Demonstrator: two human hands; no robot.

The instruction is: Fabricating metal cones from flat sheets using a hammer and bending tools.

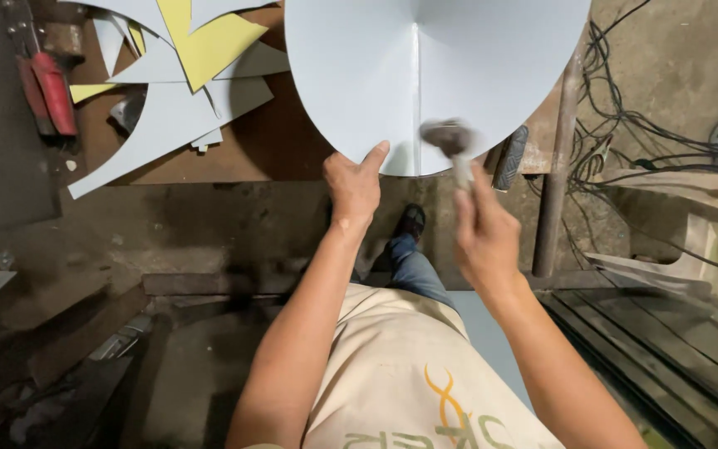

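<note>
While the right hand [484, 237] clamps its fingers round a hammer [452, 143], motion blurs the head; the left hand [354, 185] pinches the near edge of a pale grey sheet-metal cone [359, 75] on the workbench [243, 150], its top cropped, seam running upward.
</note>
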